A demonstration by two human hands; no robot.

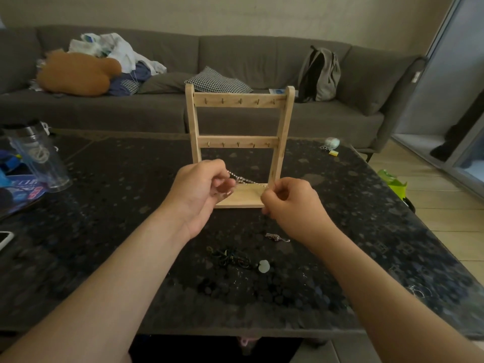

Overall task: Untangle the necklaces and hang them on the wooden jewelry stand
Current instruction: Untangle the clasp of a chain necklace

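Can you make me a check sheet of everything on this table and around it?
Surface: dark speckled table, glossy.
Job's things: light wooden jewelry stand, hooks bare; thin silver chain held above the table; dark tangled necklaces lying on it.
Clutter: clear plastic tumbler; white-edged phone at left edge.
Grips: left hand and right hand each pinch the chain.
Cables: nothing seen.
Surroundings: grey sofa with grey backpack.

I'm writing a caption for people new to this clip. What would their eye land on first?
The wooden jewelry stand at mid-table, both rows of hooks bare. Just before it, the left hand and right hand pinch a silver chain stretched between them. Nearer the person, a dark tangle of necklaces lies on the speckled black table.
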